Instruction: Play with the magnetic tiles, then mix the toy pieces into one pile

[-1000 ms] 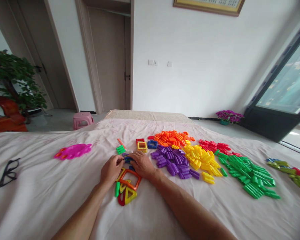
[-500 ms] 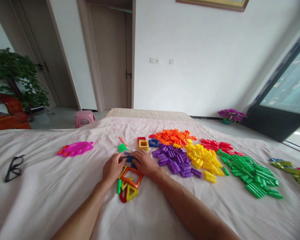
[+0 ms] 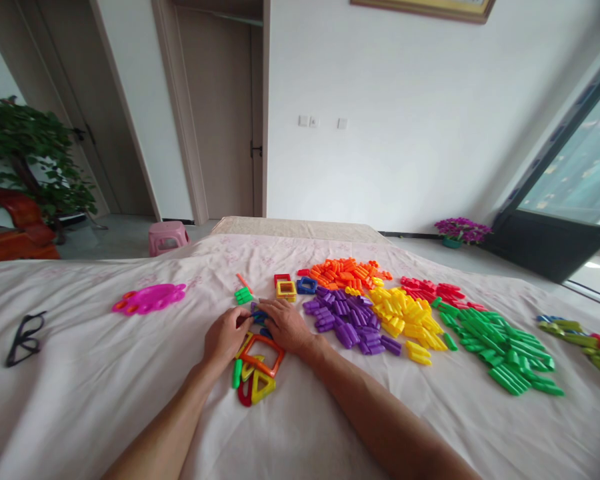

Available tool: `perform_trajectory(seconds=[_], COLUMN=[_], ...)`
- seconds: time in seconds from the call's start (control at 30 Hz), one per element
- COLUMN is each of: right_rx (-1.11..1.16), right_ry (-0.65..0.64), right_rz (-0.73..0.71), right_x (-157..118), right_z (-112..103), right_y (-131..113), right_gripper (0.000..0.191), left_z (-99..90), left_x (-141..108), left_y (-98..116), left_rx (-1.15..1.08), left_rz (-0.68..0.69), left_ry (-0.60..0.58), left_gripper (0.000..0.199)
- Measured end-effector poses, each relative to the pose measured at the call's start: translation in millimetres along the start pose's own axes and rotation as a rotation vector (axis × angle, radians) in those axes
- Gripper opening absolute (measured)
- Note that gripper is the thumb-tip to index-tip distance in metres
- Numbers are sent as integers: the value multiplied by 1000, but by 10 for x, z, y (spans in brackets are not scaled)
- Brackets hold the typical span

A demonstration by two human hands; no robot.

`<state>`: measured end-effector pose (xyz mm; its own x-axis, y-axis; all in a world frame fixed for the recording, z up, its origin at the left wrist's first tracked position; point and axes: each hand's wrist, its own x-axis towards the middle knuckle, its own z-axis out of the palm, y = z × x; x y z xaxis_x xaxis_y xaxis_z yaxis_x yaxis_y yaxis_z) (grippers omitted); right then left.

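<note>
Reader: What distinguishes this view from the one half a second earlier?
Author: Very little. The scene sits slightly farther left in the view; the left hand (image 3: 225, 333) and right hand (image 3: 287, 327) keep nearly the same pose over the blue pieces (image 3: 259, 318).
Reader: How are the fingers set?
Author: On the left, thumb and forefinger form a narrow pinch at the left edge of the blue pieces. On the right, the fingers curve over them from the right side; their tips are partly hidden, so how tightly they close cannot be told.
Reader: And the blue pieces themselves?
Author: Between the two hands, partly covered by the right fingers. Just on the near side lies an orange square frame (image 3: 279, 363), with a green stick (image 3: 237, 374) and a yellow triangle (image 3: 265, 394) nearer the wearer. The purple pile (image 3: 350, 320) lies to the right.
</note>
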<state>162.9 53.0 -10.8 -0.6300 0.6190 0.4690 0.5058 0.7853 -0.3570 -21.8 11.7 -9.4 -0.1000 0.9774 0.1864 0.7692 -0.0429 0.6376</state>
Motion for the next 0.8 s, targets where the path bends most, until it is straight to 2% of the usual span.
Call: perform_trajectory(seconds=[0.47,0.67,0.8], right_rx=[40,2,-26], right_ry=[-22,14,-40], right_rz=[-5,18,41], right_x=[-1,-18,-22], right_z=[-27,25,44], right_y=[-13,29,55], right_gripper=[36,51,50], left_z=[7,15,8], left_x=[5,6,2], left_y=[-24,-26,-10], left_rx=[-8,5,0], left_rz=[14,1,-10], left_ry=[-14,-19,-25], left_gripper=[20,20,19])
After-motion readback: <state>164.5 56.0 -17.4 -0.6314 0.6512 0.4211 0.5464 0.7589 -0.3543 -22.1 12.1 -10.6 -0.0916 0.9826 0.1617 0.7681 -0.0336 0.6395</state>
